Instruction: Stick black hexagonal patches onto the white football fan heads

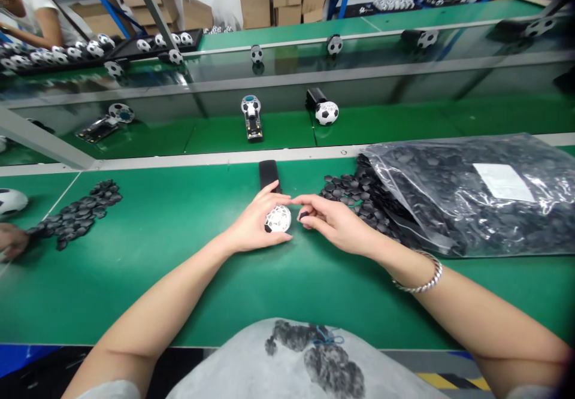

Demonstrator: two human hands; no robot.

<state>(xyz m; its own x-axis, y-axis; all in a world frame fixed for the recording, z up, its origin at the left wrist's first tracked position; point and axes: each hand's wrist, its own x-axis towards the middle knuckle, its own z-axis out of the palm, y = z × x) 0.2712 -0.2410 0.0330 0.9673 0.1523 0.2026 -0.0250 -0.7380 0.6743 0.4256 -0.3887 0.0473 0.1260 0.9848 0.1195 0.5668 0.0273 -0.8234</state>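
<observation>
My left hand (258, 218) is curled around a small white soccer-ball shell (279, 218) with a honeycomb surface and a black patch at its lower left. A flat black base (268, 174) extends behind the ball; whether the two are joined is hidden by my fingers. Just right of the ball, my right hand (335, 219) pinches a small black piece (303, 215) between thumb and fingers. Loose black patches (345, 188) lie on the green table behind my right hand, spilling from a clear plastic bag (485, 207).
Another pile of black patches (85, 210) lies to the left, near another person's hand (12, 240). Beyond the metal edge, a green conveyor carries a soccer-ball device (326, 112) and an opened one with a circuit board (253, 124). A co-worker (42, 15) sits at far left.
</observation>
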